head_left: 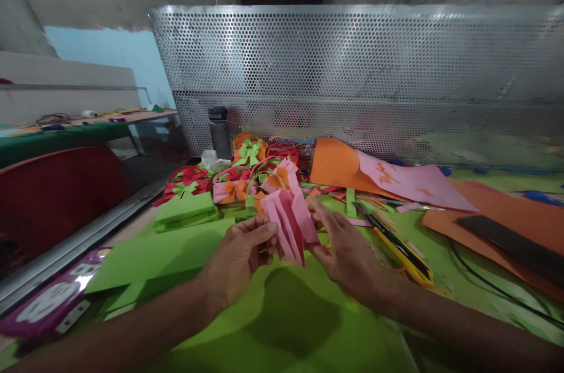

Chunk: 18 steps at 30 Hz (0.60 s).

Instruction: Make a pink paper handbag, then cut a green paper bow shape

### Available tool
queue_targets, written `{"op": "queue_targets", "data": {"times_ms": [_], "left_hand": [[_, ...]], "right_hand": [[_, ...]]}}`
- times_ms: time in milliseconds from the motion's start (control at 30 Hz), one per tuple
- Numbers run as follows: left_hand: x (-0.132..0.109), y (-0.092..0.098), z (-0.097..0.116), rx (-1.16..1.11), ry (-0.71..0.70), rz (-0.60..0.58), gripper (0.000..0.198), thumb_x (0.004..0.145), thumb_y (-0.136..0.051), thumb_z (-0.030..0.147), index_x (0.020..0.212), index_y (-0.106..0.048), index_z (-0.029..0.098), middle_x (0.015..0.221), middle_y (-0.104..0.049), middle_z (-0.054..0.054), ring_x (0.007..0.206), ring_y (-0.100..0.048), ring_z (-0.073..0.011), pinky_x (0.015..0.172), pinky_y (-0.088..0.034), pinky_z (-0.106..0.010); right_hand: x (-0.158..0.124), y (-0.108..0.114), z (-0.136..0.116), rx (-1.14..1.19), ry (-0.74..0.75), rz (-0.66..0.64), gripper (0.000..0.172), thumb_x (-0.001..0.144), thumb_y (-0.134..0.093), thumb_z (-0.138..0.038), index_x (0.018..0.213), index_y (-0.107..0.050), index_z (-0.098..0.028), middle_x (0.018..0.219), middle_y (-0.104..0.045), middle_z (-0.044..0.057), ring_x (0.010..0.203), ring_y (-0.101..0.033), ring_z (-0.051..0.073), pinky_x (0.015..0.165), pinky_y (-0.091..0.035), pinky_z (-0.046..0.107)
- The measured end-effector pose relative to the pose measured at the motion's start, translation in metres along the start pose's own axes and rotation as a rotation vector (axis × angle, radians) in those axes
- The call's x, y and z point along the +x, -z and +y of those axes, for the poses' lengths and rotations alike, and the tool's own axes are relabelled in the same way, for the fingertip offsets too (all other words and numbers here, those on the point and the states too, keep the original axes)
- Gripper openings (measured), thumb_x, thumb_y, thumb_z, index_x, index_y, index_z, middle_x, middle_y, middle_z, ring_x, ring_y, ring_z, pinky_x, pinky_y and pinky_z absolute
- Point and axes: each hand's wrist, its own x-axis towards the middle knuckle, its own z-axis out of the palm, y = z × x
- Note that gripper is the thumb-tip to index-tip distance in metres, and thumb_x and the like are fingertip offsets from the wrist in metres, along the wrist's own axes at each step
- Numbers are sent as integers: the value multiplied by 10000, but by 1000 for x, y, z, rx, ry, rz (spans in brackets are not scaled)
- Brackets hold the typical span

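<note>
Green surface (361, 340) beneath pink paper (287, 225), between left fingers (265, 233) and right fingers (326, 217), in their grip.

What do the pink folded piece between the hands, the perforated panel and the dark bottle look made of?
Pink folded piece: matte paper or thin card, judging by its thin edges and sharp creases.
Perforated panel: most likely metal, with a silvery sheen and bright reflections around its holes.
Dark bottle: smooth, opaque, dull grey; plastic or coated metal, I can't tell which.
</note>
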Motion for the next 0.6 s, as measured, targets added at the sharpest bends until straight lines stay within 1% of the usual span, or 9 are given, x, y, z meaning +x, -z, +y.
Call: {"op": "queue_targets", "data": {"times_ms": [100, 200, 333, 433, 500, 600], "left_hand": [[-1, -1, 1, -7, 9, 4, 200, 631, -725, 224, 667, -542, 153, 538, -551, 33, 471, -483, -72, 470, -370, -198], [-1, -1, 1, -4, 7, 10, 208, 623, -728, 222, 668, -537, 154, 544, -555, 31, 477, -489, -76, 477, -375, -201], [-2, -2, 1, 11, 12, 11, 214, 621, -727, 229, 651, -528, 157, 533, -552, 32, 471, -485, -77, 480, -372, -205], [-3, -1, 1, 33, -4, 4, 211, 627, -726, 239, 641, -532, 156, 531, -557, 29, 473, -482, -76, 488, -373, -206], [-4, -1, 0, 40, -12, 1, 211, 625, -729, 240, 635, -536, 155, 525, -556, 28, 469, -477, -74, 489, -370, -205], [-5, -1, -1, 23, 19, -9, 218, 623, -729, 240, 619, -527, 158, 519, -551, 28, 460, -472, -78, 485, -370, -211]], "right_hand": [[0, 0, 0, -55, 42, 37, 650, 770, -476, -77, 1368, -238, -166, 1036, -602, 130, 930, -546, 275, 800, -461, 453], [1, 2, -1, -64, 57, 50, 552, 800, -473, -99, 1324, -314, -171, 1040, -608, 121, 941, -542, 274, 810, -456, 456], [1, 3, -1, -44, 42, 43, 572, 771, -520, -93, 1304, -330, -175, 1078, -592, 109, 961, -532, 262, 818, -459, 433], [0, 5, -1, -101, 135, 5, 612, 738, -539, -54, 1303, -325, -155, 1107, -564, 119, 1015, -494, 271, 868, -429, 438], [-1, 5, -1, -159, 191, 0, 660, 720, -551, -41, 1321, -296, -142, 1123, -543, 135, 1041, -466, 293, 875, -415, 458], [-1, 3, 2, -233, 207, 17, 709, 707, -530, -18, 1349, -247, -123, 1112, -528, 156, 1042, -449, 319, 849, -419, 480]]}}
